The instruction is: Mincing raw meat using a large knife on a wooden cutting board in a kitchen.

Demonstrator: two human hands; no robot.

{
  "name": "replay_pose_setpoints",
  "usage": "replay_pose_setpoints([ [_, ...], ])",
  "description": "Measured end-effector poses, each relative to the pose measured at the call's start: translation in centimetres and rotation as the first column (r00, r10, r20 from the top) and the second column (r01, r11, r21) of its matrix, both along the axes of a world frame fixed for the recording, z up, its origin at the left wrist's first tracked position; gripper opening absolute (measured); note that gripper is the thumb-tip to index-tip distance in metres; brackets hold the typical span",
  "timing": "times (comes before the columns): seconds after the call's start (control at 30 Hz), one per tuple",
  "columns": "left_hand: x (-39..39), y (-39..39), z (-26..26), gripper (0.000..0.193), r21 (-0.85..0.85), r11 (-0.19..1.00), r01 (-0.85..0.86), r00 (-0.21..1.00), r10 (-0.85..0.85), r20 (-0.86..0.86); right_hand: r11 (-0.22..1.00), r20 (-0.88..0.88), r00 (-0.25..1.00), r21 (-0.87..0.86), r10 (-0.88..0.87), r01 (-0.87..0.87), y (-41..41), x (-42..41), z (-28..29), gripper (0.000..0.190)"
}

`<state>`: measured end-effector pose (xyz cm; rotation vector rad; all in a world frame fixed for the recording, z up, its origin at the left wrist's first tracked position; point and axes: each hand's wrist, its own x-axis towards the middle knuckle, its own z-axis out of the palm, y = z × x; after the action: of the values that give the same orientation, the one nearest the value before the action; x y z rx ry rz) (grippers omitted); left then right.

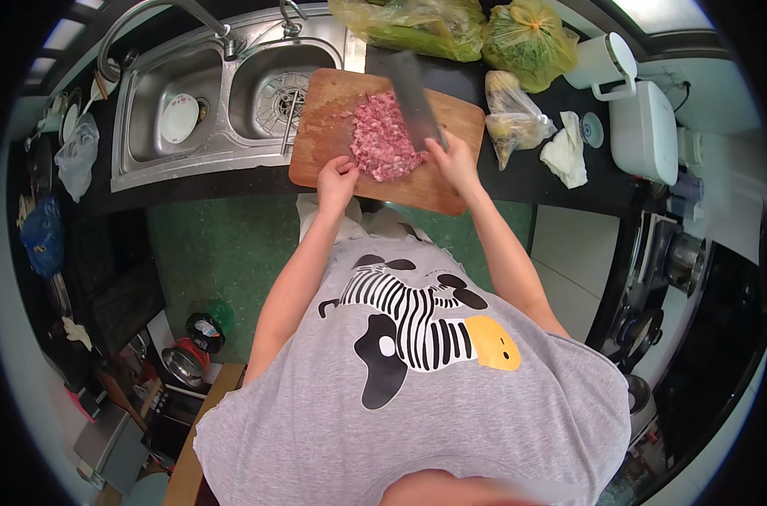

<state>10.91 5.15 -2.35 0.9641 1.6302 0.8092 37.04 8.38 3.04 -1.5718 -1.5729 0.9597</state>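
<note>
A wooden cutting board lies at an angle across the counter's front edge, bearing a flattened heap of minced meat. My right hand grips a cleaver near the lower right of the heap. The cleaver's broad blade, slightly blurred, points away from me and covers part of the meat's right side. At the heap's lower left, my left hand rests over the board's near edge with its fingers curled. Whether those fingers pinch anything is hidden.
Left of the board is a steel double sink with a white plate. Bagged greens stand behind the board. To its right are another plastic bag, a white cloth, a small bowl and a white appliance.
</note>
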Motion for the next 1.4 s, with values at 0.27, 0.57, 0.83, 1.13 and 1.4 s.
replay_pose_setpoints([
  [0.27,3.7,-1.0,3.1,0.046,-0.305,0.949,-0.080,0.928,0.183,0.326,0.773,-0.365,0.788,-0.600,-0.496,0.209,-9.7,0.9,-2.6,0.021],
  [0.57,5.4,2.2,5.4,0.039,-0.349,0.929,-0.120,0.750,0.315,0.581,0.784,-0.479,0.648,-0.527,-0.592,0.328,-6.2,-7.9,-0.5,0.015],
  [0.83,1.1,8.5,7.4,0.029,0.154,0.774,0.615,0.706,-0.452,-0.546,0.953,0.519,0.815,0.001,-0.260,0.303,0.3,-9.0,1.1,0.015],
  [1.13,-2.7,14.6,6.9,0.015,0.227,0.570,0.790,0.581,-0.576,-0.575,0.857,0.523,0.742,-0.040,-0.420,0.514,0.7,-14.8,4.7,0.020],
  [1.4,-12.7,27.8,-0.5,0.010,0.267,0.798,0.540,0.792,-0.375,-0.481,0.697,0.456,0.614,0.020,-0.645,0.717,3.2,-19.1,6.5,0.018],
])
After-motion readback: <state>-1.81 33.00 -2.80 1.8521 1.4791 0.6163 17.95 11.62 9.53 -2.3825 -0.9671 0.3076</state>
